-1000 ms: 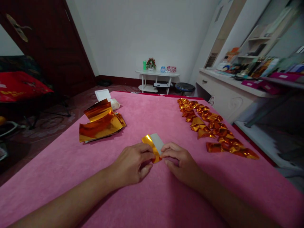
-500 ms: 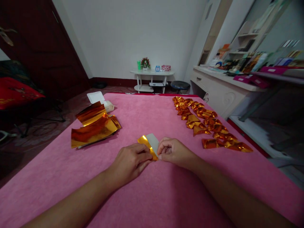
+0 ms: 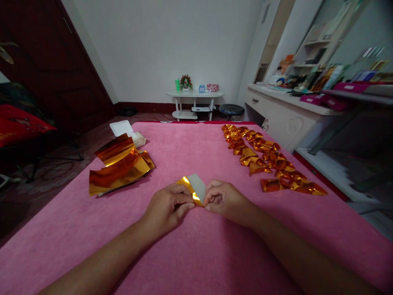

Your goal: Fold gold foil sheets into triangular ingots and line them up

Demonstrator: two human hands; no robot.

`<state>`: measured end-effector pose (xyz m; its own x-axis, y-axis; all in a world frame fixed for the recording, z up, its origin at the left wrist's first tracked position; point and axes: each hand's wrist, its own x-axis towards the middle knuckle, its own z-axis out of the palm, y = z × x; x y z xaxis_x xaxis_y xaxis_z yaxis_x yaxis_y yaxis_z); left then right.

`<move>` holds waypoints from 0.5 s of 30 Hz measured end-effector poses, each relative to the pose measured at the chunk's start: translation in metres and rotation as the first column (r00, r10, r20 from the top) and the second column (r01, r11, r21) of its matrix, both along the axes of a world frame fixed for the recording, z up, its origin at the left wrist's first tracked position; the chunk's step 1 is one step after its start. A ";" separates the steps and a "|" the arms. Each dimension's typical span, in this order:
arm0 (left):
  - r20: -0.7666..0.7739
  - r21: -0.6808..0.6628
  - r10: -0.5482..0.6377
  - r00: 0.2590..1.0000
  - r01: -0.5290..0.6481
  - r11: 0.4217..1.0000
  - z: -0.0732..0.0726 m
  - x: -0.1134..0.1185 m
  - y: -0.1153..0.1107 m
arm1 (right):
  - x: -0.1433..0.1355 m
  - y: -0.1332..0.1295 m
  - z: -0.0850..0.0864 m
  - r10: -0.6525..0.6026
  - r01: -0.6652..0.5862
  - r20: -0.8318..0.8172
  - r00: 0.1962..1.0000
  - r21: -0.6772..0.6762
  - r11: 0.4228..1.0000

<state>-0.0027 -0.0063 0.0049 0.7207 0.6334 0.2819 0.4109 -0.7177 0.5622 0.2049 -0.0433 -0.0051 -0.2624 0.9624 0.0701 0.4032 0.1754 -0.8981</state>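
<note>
A small sheet of gold foil paper (image 3: 197, 186) lies on the pink cloth between my hands, its grey-white back showing on the right and a shiny gold folded strip on the left. My left hand (image 3: 172, 205) pinches the lower left part of the strip with thumb and fingers. At the sheet's lower right corner, my right hand (image 3: 222, 198) has its fingers closed on the edge. Flat gold sheets (image 3: 119, 174) are stacked at the left. Several folded gold pieces (image 3: 248, 155) lie in rows on the right.
Behind the flat sheets sits an open white container (image 3: 121, 128). The pink-covered table (image 3: 172, 143) fills the foreground. Farther back are a small white table (image 3: 195, 94), a round stool (image 3: 231, 109) and a dresser (image 3: 285, 100) crowded with bottles; a dark door is at the left.
Both hands stay at the paper, with the left fingers shifted slightly along the strip. The whole view has tilted a little.
</note>
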 end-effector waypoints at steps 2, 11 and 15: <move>0.026 -0.036 0.014 1.000 -0.013 0.999 -0.001 0.001 0.001 | 0.000 -0.003 0.003 -0.018 0.018 0.012 1.000 -0.011 1.000; 0.011 -0.136 0.075 0.997 -0.073 0.988 0.002 0.006 0.002 | -0.002 -0.013 0.006 -0.072 0.064 0.084 0.994 0.093 0.994; 0.009 -0.158 0.105 0.994 -0.102 0.982 0.001 0.007 0.004 | -0.003 -0.018 0.005 -0.076 0.058 0.121 0.990 0.148 0.987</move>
<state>0.0046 -0.0023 0.0062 0.6445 0.7419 0.1850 0.4677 -0.5739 0.6722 0.2014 -0.0609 0.0004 -0.2133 0.9603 0.1796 0.5266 0.2678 -0.8068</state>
